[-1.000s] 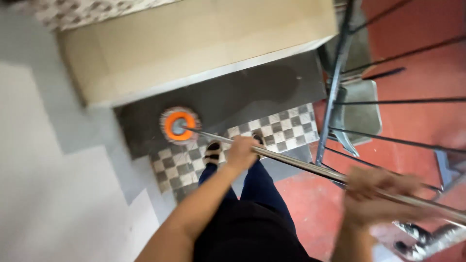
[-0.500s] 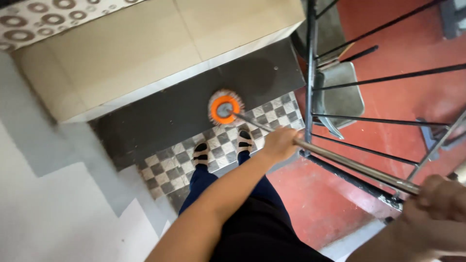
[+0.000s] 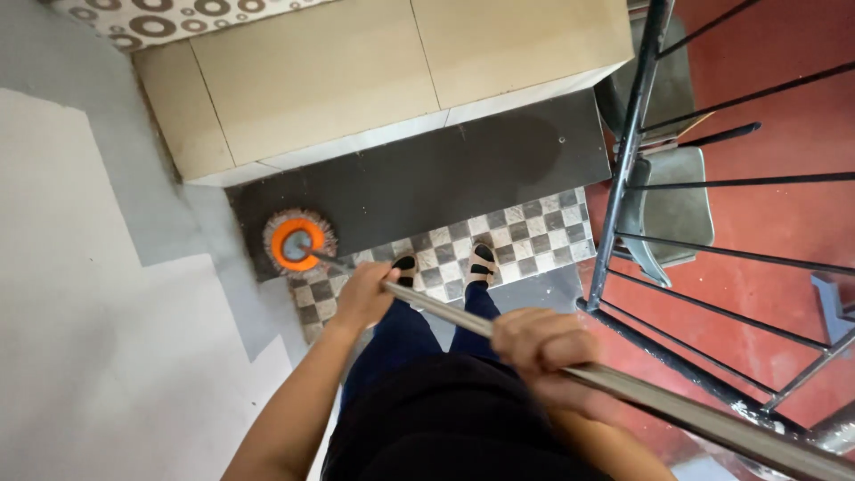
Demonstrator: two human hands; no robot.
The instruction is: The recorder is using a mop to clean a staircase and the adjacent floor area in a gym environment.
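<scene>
Far ahead of the fingers, to the left, the orange round mop head [image 3: 299, 242] sits on the dark step [image 3: 463, 174]. The left hand [image 3: 363, 294] grips the metal mop handle [image 3: 445, 313] nearer the head. The handle slants back right, where the right hand [image 3: 543, 352] holds it tight. No labels show.
</scene>
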